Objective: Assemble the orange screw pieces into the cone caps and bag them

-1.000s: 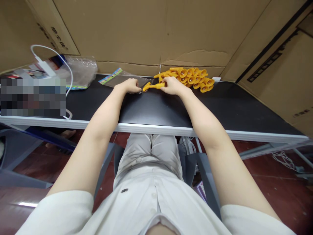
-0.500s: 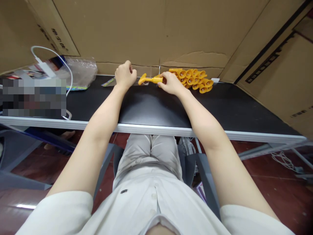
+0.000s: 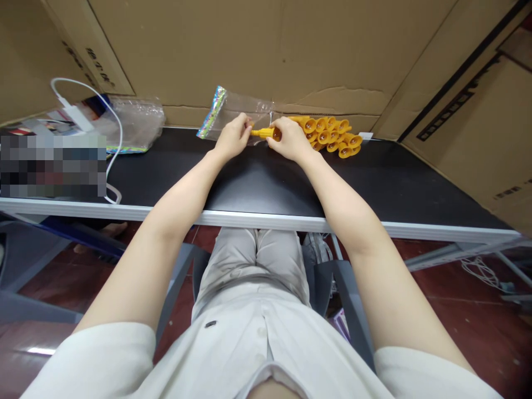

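Observation:
A yellow plastic toy [image 3: 261,133] with a narrow stem and a cup-like end is held level between my two hands above the black table. My right hand [image 3: 290,138] is closed around its wider cup end. At the stem end, the fingers of my left hand [image 3: 233,137] pinch together and hide the handle. Behind both hands is a clear plastic bag [image 3: 236,108] with a colourful header strip at its left; whether my left fingers also grip it, I cannot tell. Just right of my right hand lies a stack of similar yellow pieces [image 3: 326,133], cup ends facing me.
More clear bags [image 3: 139,122] lie at the left, by a white cable [image 3: 120,119] and a blurred-out patch. Cardboard walls [image 3: 257,50] rise behind and at the sides. A metal edge [image 3: 266,220] runs along the table's front [image 3: 415,188].
My left hand has moved right and lowered onto the toy's handle end, which was bare before. The bag has shifted right and rises higher. My right hand has stayed almost still.

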`<state>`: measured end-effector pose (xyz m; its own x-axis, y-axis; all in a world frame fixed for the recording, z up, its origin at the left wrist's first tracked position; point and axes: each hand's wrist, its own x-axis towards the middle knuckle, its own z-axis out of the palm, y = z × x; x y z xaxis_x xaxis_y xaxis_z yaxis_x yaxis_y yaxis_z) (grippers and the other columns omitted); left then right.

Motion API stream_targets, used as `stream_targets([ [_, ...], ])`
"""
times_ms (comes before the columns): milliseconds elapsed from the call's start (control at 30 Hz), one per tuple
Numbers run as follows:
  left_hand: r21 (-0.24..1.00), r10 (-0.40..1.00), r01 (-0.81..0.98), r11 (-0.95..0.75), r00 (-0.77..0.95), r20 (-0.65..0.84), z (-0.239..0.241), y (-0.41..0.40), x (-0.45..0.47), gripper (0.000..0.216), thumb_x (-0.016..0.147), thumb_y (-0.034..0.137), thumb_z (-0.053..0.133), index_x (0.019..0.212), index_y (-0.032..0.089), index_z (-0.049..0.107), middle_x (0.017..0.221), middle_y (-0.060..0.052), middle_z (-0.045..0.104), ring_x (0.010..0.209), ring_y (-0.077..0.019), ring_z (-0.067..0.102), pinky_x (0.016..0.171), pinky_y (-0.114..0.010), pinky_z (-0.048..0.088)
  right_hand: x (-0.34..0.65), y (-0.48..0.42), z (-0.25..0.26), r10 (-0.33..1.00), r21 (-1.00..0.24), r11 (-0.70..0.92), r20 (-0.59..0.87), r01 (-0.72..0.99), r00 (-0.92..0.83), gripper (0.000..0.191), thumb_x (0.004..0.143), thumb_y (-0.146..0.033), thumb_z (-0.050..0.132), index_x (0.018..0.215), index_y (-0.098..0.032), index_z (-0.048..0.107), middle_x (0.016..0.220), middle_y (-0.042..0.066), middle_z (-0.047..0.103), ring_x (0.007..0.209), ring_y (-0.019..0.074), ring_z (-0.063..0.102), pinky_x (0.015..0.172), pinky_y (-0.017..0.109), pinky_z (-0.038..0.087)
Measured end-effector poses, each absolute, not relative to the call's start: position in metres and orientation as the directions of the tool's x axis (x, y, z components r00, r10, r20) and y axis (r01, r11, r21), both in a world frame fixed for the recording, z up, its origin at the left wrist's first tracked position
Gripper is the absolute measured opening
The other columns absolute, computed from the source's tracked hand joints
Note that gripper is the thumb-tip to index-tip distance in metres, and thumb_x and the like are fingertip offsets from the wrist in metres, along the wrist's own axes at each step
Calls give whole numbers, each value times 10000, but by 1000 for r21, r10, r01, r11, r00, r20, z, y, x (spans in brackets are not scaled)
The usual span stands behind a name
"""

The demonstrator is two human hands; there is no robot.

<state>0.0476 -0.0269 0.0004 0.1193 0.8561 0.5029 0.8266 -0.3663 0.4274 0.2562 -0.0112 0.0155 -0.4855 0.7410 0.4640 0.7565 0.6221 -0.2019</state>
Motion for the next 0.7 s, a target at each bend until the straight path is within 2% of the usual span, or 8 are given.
stream_targets([
  [100, 432, 841, 795, -426, 173, 512, -4, -27, 57, 305, 1100, 284, 445, 1312, 213, 653, 1559, -141, 719, 1559, -260, 607, 1307, -418, 432, 255, -12, 15, 752, -191, 611, 444, 768, -488, 329, 1005, -257, 645, 1302, -154, 743, 1305, 190, 735, 1264, 379, 686, 1206, 530, 517],
  [233, 436, 830, 774, -460, 200, 521, -7, -26, 64, 314, 1080, 225, 457, 1323, 195, 653, 1583, -159, 700, 1576, -264, 593, 1311, -409, 434, 255, -10, 14, 747, -206, 629, 429, 749, -509, 352, 999, -311, 690, 1310, -164, 764, 1300, 186, 754, 1261, 387, 697, 1200, 547, 529],
  [367, 439, 846, 761, -478, 264, 462, -9, -22, 60, 313, 1042, 256, 508, 1285, 181, 692, 1591, -171, 697, 1556, -284, 605, 1314, -418, 439, 257, -4, 9, 770, -252, 622, 368, 741, -521, 353, 967, -359, 738, 1254, -166, 805, 1181, 173, 801, 1171, 374, 731, 1130, 521, 572],
  [467, 442, 874, 773, -455, 292, 390, -8, -19, 52, 329, 1022, 375, 594, 1258, 190, 730, 1633, -157, 668, 1565, -325, 586, 1340, -443, 414, 257, -2, 3, 800, -271, 592, 312, 759, -513, 304, 935, -332, 756, 1157, -138, 828, 1073, 156, 820, 1078, 350, 755, 1036, 473, 606],
  [567, 464, 925, 824, -326, 176, 337, -5, -15, 41, 419, 1048, 488, 605, 1303, 177, 722, 1615, -166, 670, 1572, -362, 568, 1342, -458, 406, 256, -3, -1, 818, -282, 572, 268, 771, -509, 264, 931, -294, 756, 1110, -117, 836, 1037, 148, 823, 1017, 322, 762, 993, 434, 612],
  [700, 494, 960, 869, -39, -104, 259, -3, -10, 20, 540, 1103, 472, 534, 1524, 144, 613, 1608, -236, 657, 1536, -394, 609, 1316, -534, 437, 254, -4, -3, 818, -304, 575, 248, 760, -519, 255, 938, -294, 768, 1109, -117, 834, 988, 130, 809, 968, 302, 760, 981, 433, 622],
])
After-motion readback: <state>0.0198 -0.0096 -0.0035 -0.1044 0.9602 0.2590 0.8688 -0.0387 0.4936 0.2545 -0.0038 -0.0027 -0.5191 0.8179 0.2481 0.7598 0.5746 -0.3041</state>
